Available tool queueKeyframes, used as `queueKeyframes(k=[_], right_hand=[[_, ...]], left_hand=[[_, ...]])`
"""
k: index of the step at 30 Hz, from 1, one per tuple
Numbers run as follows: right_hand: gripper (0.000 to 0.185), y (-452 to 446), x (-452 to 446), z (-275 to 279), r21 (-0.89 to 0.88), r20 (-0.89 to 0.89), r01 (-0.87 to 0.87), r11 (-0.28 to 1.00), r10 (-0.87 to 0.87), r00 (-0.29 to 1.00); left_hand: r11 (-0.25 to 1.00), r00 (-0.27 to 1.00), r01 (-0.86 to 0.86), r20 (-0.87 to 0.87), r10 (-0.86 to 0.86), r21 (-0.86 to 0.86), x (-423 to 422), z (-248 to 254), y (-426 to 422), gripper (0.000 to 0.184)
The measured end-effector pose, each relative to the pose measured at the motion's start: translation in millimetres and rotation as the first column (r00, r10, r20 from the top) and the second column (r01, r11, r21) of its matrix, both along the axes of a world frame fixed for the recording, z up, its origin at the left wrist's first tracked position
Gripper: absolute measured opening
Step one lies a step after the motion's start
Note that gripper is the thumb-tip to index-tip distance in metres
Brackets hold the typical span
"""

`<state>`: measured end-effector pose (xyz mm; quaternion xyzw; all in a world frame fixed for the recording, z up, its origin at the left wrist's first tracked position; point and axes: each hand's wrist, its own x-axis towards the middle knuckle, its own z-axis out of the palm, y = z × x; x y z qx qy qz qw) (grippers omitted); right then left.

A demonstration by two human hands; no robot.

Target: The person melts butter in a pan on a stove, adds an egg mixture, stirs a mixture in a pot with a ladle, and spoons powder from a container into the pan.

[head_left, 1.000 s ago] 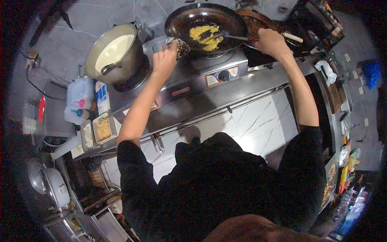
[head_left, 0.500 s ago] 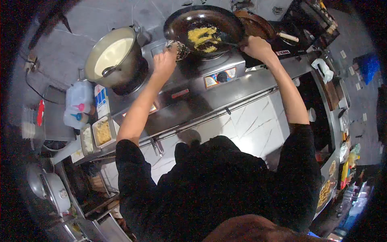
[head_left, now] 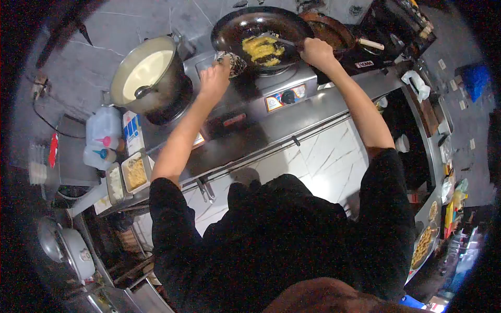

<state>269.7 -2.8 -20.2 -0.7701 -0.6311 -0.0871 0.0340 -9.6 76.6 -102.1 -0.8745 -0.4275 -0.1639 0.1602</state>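
Observation:
A dark wok (head_left: 229, 31) sits on the stove burner with yellow food (head_left: 262, 49) in its middle, perhaps egg. My left hand (head_left: 215, 78) is closed on a patterned cloth (head_left: 236, 63) at the wok's left edge; whatever handle lies under the cloth is hidden. At the wok's right rim, my right hand (head_left: 317, 51) is wrapped round the handle of a metal utensil (head_left: 282, 40), whose far end reaches the top of the yellow food.
Left of the wok stands a large pot (head_left: 168, 78) of pale liquid with a ladle in it. Trays of food (head_left: 136, 173) and a plastic jug (head_left: 102, 128) line the left counter. A brown pan (head_left: 334, 32) with a light handle lies right of the wok.
My right hand and the utensil have moved left, closer to the wok's middle. The yellow food has shifted and lies more gathered. My left hand keeps its hold on the cloth.

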Motion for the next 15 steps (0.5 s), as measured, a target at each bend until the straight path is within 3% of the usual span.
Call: queueKeyframes(k=[5,8,11,15], right_hand=[[0.029,-12.1,-5.9,13.4,-0.028,0.006,0.062,0.998,-0.062,0.998],[0.029,-29.1,4.6,9.4,-0.011,0.010,0.087,0.996,-0.086,0.996],[0.029,-41.7,8.0,12.4,-0.028,0.036,0.072,0.997,-0.071,0.997],[0.031,-46.8,20.1,15.8,-0.056,0.090,0.046,0.997,-0.040,0.995]], left_hand=[[0.982,0.999,0.027,0.014,-0.030,0.190,-6.0,-13.9,5.1,0.043],[0.989,0.999,0.036,0.021,-0.040,0.140,-5.7,-12.3,4.3,0.042],[0.978,0.999,0.044,0.022,-0.050,0.206,-6.2,-18.5,9.2,0.042],[0.992,0.998,0.055,0.014,-0.056,0.114,-4.2,-6.4,5.1,0.040]])
